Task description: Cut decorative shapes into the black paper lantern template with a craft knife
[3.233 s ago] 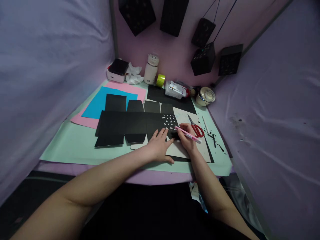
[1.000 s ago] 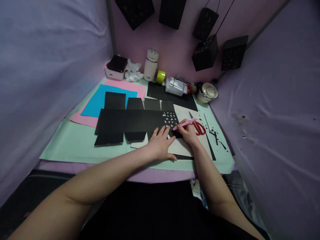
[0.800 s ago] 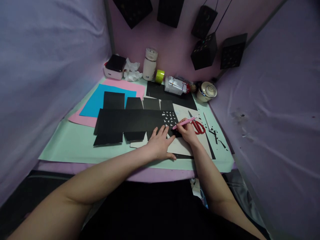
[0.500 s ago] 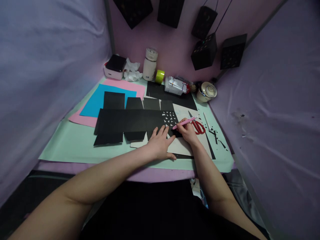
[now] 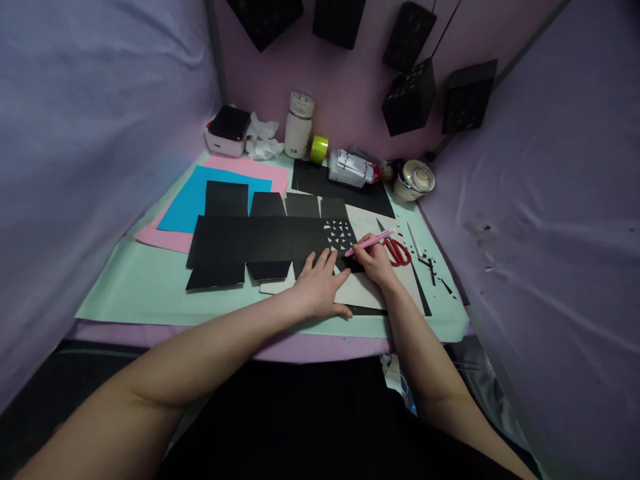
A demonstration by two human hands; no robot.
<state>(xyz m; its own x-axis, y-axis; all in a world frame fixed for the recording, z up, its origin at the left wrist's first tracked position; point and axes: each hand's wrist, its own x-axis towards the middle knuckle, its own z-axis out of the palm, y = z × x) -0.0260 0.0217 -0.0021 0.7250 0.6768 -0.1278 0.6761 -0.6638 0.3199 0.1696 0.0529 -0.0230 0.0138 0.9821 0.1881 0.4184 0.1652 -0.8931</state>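
Observation:
A black card cut-out with tabs [image 5: 265, 240] lies flat, with a cluster of small triangular openings near its right end. My left hand [image 5: 317, 287] rests on its lower right part, fingers spread and palm down. In my right hand [image 5: 373, 259] is a slim pink pen-style craft knife [image 5: 373, 242], gripped like a pencil. The knife's lower end meets the card just below the openings; its tip is too small to make out. Under the card is a pale board [image 5: 405, 287]. Red-handled scissors [image 5: 397, 253] lie right beside my right hand.
Black scraps [image 5: 433, 270] and a white pen-like stick [image 5: 415, 240] lie at right. Blue [image 5: 185, 200] and pink sheets [image 5: 165, 238] are at left. Along the back stand a white bottle [image 5: 299, 127], yellow tape [image 5: 319, 150] and a lidded cup [image 5: 415, 180]. Black boxes [image 5: 410, 97] hang above.
The view has shifted very slightly. Both hands, the pink craft knife and the black card keep practically the same places.

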